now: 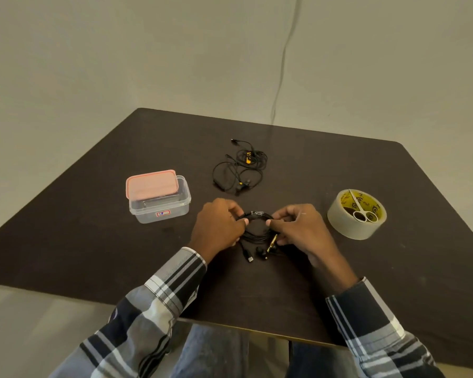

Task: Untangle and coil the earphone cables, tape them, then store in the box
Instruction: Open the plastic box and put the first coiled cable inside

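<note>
A coiled black earphone cable point(257, 236) sits between my two hands near the table's middle front. My left hand point(219, 225) pinches the coil's left side and my right hand point(298, 227) pinches its right side. A small strip of clear tape point(257, 213) shows on the coil's top. The plug and earbuds hang loose below the coil. A second, tangled black earphone point(239, 167) with yellow accents lies farther back. The clear plastic box point(161, 211) stands at the left with its pink lid point(151, 184) resting askew on top.
A roll of clear tape point(357, 214) lies at the right with small white-handled scissors point(362, 214) lying in its core. The dark table point(93, 241) ends close to my body. A thin cable runs down the wall behind.
</note>
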A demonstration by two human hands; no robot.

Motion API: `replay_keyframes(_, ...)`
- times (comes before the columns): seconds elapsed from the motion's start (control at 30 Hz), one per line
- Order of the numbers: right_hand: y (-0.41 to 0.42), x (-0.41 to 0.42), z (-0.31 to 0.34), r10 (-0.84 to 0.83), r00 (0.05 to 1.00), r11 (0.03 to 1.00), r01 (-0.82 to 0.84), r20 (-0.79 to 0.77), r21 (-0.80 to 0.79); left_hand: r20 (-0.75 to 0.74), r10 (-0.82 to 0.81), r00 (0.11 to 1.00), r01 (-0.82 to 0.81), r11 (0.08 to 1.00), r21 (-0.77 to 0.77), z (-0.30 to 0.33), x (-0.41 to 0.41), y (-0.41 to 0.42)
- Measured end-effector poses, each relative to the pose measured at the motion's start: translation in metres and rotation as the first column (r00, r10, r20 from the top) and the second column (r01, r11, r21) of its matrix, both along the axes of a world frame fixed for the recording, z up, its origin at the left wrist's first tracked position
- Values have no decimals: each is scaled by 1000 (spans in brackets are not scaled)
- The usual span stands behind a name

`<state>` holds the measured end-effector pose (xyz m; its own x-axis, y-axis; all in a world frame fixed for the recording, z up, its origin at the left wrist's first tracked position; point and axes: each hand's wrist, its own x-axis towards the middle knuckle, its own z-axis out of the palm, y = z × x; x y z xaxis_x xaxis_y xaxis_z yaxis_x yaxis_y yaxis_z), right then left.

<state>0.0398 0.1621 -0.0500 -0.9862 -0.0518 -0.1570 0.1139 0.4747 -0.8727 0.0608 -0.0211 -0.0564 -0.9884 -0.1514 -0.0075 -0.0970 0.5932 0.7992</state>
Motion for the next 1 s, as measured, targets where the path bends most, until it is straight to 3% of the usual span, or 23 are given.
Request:
replay_keyframes(0.23, -2, 9, 8, 8, 995, 960, 21, 103, -278, -170, 30, 985, 5, 979, 202, -8, 14, -6)
replay_keyframes(0.53, -26, 15, 52, 28, 994, 908, -68, -103, -413, -295, 120, 948, 50, 859, 509, 15, 29, -28)
replay_keyframes(0.77, -76, 3, 94, 189, 910, 948, -267, -369, -174, -431, 254, 866, 13, 849, 528, 61, 42, -78)
replay_keyframes(1.0, -137, -24, 113, 322, 858, 915, -391, -400, -101, -432, 371, 822, -94, 837, 539, 74, 40, -127)
